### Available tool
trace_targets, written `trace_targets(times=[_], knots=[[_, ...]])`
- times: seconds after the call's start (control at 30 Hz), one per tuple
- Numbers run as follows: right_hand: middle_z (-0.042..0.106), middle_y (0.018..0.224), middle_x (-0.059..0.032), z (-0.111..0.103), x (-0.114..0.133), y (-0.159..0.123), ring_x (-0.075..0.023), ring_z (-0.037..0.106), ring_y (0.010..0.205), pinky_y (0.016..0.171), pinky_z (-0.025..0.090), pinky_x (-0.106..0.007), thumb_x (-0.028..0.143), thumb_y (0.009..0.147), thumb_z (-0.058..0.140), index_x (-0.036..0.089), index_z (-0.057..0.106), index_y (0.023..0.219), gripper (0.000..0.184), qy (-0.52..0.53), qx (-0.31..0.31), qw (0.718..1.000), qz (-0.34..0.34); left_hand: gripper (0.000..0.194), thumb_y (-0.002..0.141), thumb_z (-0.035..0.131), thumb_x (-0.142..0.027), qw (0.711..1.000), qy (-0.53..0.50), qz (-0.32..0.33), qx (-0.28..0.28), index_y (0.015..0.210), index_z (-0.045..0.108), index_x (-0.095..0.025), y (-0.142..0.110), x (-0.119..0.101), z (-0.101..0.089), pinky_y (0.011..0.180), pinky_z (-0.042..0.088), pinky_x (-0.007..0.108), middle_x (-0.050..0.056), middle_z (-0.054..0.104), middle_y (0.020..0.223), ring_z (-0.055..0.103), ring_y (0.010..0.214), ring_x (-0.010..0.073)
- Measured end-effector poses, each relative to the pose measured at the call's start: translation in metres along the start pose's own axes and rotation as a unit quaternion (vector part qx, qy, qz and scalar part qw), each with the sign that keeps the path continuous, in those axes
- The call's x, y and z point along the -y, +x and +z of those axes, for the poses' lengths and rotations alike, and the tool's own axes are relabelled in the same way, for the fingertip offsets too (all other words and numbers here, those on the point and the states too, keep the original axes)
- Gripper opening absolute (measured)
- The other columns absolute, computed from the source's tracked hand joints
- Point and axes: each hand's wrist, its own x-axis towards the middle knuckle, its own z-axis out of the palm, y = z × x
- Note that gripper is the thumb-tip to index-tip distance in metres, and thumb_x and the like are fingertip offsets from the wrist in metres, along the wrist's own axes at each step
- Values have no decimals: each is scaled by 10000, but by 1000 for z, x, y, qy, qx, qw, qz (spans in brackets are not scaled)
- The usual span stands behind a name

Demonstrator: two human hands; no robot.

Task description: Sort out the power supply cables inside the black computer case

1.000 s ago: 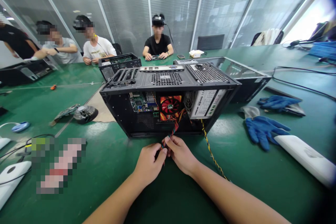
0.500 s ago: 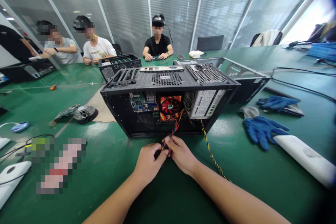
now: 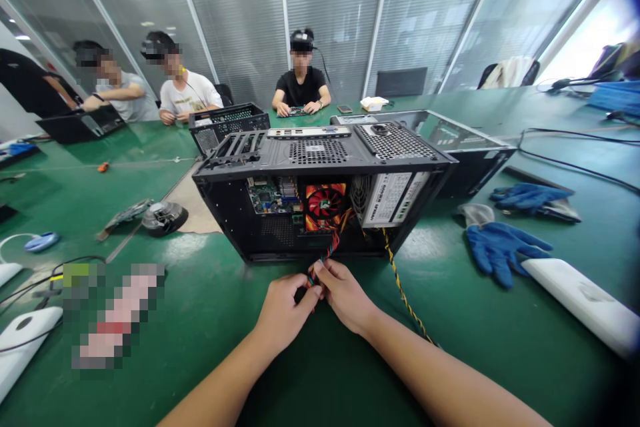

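Green table (image 3: pixel 190 340), nearest part: two forearms slant in over it and converge, a dark wedge of tabletop between them; a broad green stretch opens beside the left arm; on the right, a yellow-and-black cable (image 3: pixel 401 288) trails down and passes out of sight at the right forearm, narrowing that side; a white bar (image 3: pixel 583 300) and a blue glove (image 3: pixel 500 247) bound it farther out. Wire bundle (image 3: pixel 333 245), centre: red, blue and black strands twisted like a rope, leaving the open side of the computer case (image 3: pixel 280 165), crossing its lower edge and reaching the fingers; the held end is mostly hidden. Left hand (image 3: pixel 286 307) and right hand (image 3: pixel 350 295): close together just short of that edge, wrists angled inward, thumbs uppermost; each pinches the bundle between thumb and curled fingers. Case, just beyond: vented back turned upward, open side toward the worker; within, from left to right, a circuit board (image 3: pixel 267 197), a red fan (image 3: pixel 326 202) and a labelled power box (image 3: pixel 393 200). Farther off: a second case (image 3: pixel 473 167) behind to the right; a smaller black frame (image 3: pixel 230 121) behind to the left; across the table, a person in a black shirt (image 3: pixel 301 85), both hands at a small board (image 3: pixel 299 111).
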Motion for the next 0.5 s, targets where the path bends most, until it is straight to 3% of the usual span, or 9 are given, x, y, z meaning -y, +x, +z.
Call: trace_targets(times=[0.5], knots=[[468,582,41,2,0,0,-99,395,526,523,313,-263,509,761,651,181,554,682,351,-10,-34,999,-12,305,860,512,-371,1000,-22,-19,4,628,545,-175,-1,-1,0,574,330,229,-7,569,590,501,572,124]])
